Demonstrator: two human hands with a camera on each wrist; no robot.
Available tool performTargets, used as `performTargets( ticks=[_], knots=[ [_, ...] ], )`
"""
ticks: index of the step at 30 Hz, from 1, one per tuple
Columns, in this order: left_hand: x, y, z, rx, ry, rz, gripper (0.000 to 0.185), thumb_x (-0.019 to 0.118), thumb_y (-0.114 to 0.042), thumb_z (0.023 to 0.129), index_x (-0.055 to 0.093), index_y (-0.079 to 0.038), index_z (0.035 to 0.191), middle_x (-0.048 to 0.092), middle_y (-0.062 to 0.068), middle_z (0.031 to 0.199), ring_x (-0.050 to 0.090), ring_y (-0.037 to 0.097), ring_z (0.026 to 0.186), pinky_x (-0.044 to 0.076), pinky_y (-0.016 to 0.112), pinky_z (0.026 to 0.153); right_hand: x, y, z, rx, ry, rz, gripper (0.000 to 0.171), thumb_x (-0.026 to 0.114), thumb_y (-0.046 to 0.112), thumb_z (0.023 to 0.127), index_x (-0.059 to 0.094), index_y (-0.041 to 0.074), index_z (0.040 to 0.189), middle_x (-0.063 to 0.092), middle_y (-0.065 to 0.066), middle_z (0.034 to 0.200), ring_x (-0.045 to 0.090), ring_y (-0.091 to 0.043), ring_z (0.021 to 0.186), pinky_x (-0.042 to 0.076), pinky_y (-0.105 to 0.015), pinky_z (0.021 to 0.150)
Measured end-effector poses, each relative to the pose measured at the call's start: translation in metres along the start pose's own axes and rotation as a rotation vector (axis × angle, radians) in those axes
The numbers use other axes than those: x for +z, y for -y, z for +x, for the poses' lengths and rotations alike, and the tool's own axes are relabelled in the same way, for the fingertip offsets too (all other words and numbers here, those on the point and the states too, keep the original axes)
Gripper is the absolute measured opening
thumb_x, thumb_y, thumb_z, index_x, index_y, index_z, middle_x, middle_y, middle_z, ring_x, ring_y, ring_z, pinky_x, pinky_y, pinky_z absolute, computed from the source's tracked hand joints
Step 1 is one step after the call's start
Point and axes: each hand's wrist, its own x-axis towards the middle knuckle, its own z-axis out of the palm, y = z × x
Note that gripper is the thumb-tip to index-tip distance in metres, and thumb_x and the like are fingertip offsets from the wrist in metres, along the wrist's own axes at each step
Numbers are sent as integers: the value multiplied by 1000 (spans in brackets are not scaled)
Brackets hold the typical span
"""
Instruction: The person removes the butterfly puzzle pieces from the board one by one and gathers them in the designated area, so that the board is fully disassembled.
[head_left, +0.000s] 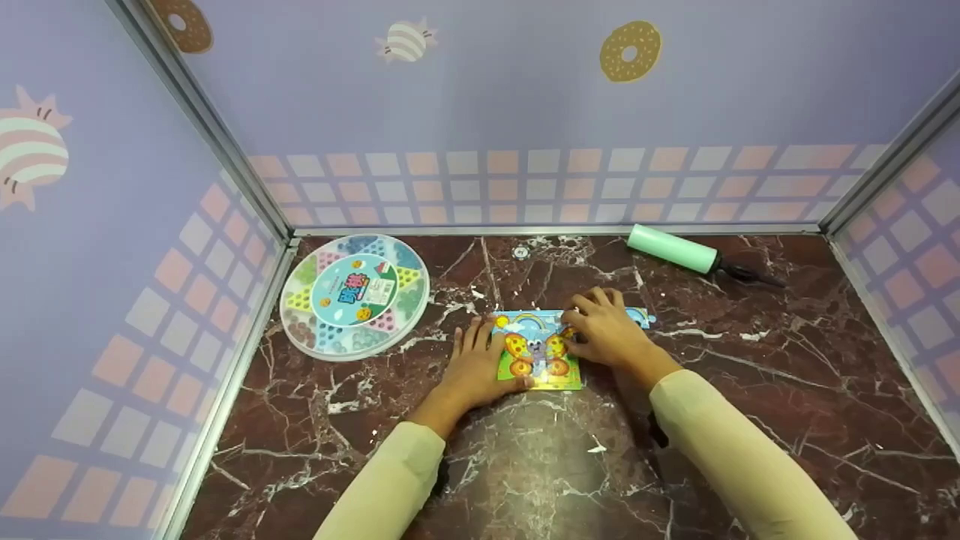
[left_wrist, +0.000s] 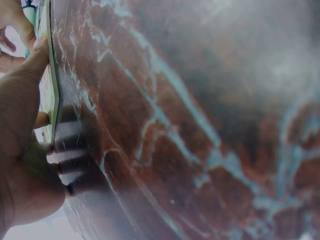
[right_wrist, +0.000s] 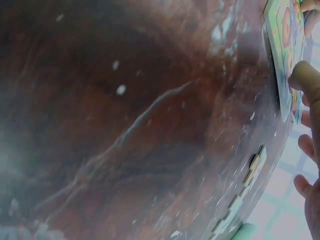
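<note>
A jigsaw puzzle [head_left: 536,364] with a butterfly under a rainbow lies on the marbled table. My left hand [head_left: 476,367] rests along its left side, fingers spread and thumb on the near edge. In the left wrist view, that thumb [left_wrist: 37,57] lies over the board's edge. At the puzzle's upper right, my right hand [head_left: 606,328] pinches a small orange-patterned puzzle piece [head_left: 568,331], mostly hidden by the fingers. The right wrist view shows the right thumb [right_wrist: 304,80] close against the puzzle's face.
Loose puzzle pieces [head_left: 640,317] lie just right of the right hand. A round Chinese checkers set [head_left: 304,334] sits at the back left. Toward the back right lies a mint-green hand pump [head_left: 673,249]. Patterned walls [head_left: 480,105] enclose the table on three sides.
</note>
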Motion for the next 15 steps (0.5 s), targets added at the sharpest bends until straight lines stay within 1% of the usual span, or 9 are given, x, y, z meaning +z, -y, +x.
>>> performTargets(
  ticks=[2,5,9,12,15],
  knots=[
    [0,0,0,2,-5,1,101,70,-75,96,42,-7,165,19,22,184,10,45,174,8,66,140,-1,-4,-3,-6,-24,-3,35,89,28,88,78,15,118,72,-11,121,61,-41,120,44,-77,109],
    [1,0,0,6,-15,-1,99,71,-75,96,45,-7,163,20,22,184,11,45,173,8,67,140,-3,-9,-7,-3,-47,-3,37,90,27,86,78,15,118,74,-10,121,62,-42,122,42,-81,112],
    [2,0,0,11,-22,-2,99,70,-75,96,46,-7,164,19,20,184,11,45,173,7,67,140,-8,-17,-15,15,-39,-4,37,89,24,87,78,14,121,75,-10,124,62,-42,124,40,-83,114],
    [2,0,-1,20,-29,-2,96,71,-74,96,49,-6,160,19,21,184,12,46,173,8,68,140,-12,-23,-21,29,-30,-1,38,88,22,87,79,13,123,76,-10,126,62,-42,124,39,-82,114],
    [1,-1,-2,23,-29,-2,91,71,-74,96,52,-7,155,19,21,184,12,46,173,9,68,139,-15,-30,-27,36,-36,-12,36,88,21,87,79,13,121,76,-10,126,63,-42,123,40,-82,113]
  ],
)
